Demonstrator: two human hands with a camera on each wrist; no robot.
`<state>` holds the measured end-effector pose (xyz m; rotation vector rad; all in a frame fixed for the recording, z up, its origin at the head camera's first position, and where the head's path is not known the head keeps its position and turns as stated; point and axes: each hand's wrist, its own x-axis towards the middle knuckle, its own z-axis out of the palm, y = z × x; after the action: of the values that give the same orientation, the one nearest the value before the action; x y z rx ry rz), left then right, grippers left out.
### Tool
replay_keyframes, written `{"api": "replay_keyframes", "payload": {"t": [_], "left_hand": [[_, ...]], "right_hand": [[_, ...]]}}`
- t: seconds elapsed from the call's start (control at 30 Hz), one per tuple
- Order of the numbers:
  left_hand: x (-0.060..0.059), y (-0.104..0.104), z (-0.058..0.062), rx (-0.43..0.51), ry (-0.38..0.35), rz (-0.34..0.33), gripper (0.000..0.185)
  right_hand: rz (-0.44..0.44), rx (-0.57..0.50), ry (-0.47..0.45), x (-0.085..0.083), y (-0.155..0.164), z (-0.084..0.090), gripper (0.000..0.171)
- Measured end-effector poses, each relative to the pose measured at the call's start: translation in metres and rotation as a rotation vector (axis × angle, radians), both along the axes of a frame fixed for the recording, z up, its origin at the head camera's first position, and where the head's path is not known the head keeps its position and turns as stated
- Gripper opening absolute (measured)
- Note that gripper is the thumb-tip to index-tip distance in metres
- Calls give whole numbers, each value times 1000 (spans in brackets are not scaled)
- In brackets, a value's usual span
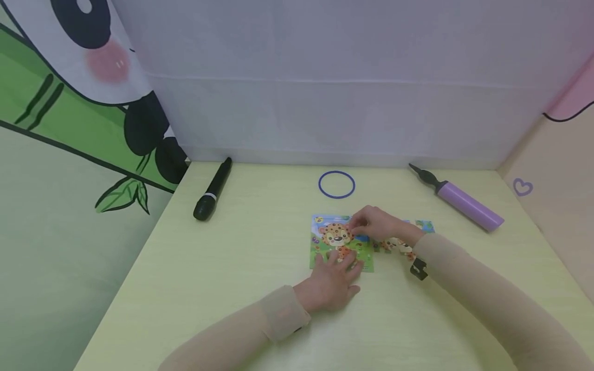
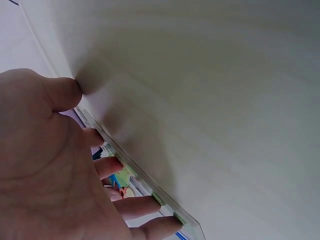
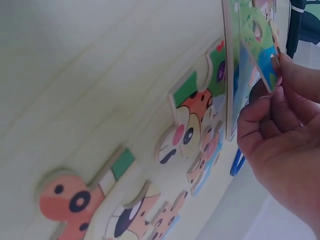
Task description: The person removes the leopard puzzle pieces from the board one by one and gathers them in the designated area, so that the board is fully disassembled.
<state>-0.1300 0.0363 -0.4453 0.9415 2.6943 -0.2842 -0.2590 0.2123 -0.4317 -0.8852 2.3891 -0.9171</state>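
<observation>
A leopard picture puzzle board point(image 1: 325, 242) lies flat on the pale yellow table point(image 1: 241, 268). My left hand point(image 1: 341, 262) rests on the board's near edge with straight fingers point(image 2: 150, 204) pressing it down. My right hand point(image 1: 356, 226) hovers over the board's upper right part and pinches a green and blue puzzle piece point(image 3: 260, 45) between thumb and fingertips point(image 3: 280, 65), tilted against the board point(image 3: 231, 75). Loose leopard pieces point(image 3: 192, 120) lie on the table just right of the board point(image 1: 399, 246), partly hidden by my right wrist.
A black microphone point(image 1: 212, 189) lies at the back left, a blue ring point(image 1: 336, 184) behind the board, and a purple hand pump point(image 1: 464, 203) at the back right. White cloth walls close the back. A panda panel stands on the left.
</observation>
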Motion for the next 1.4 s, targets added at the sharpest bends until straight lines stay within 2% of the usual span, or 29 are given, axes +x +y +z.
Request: {"api": "replay_keyframes", "payload": {"t": [0.4, 0.57, 0.8, 1.13, 1.3, 1.4], "left_hand": [[-2, 2, -2, -12, 13, -12, 61], [-1, 1, -3, -11, 10, -8, 61], [-1, 2, -3, -9, -10, 1, 61], [-2, 2, -4, -19, -2, -1, 61], [-1, 2, -3, -34, 3, 3, 62], [-1, 2, -3, -27, 1, 5, 61]], "right_hand": [[3, 51, -19, -7, -1, -3, 8], [17, 62, -45, -9, -2, -1, 9], [19, 97, -32, -11, -3, -2, 9], [90, 105, -9, -10, -3, 6, 9], [7, 52, 14, -16, 4, 11, 13], [-35, 11, -31, -20, 9, 14, 14]]}}
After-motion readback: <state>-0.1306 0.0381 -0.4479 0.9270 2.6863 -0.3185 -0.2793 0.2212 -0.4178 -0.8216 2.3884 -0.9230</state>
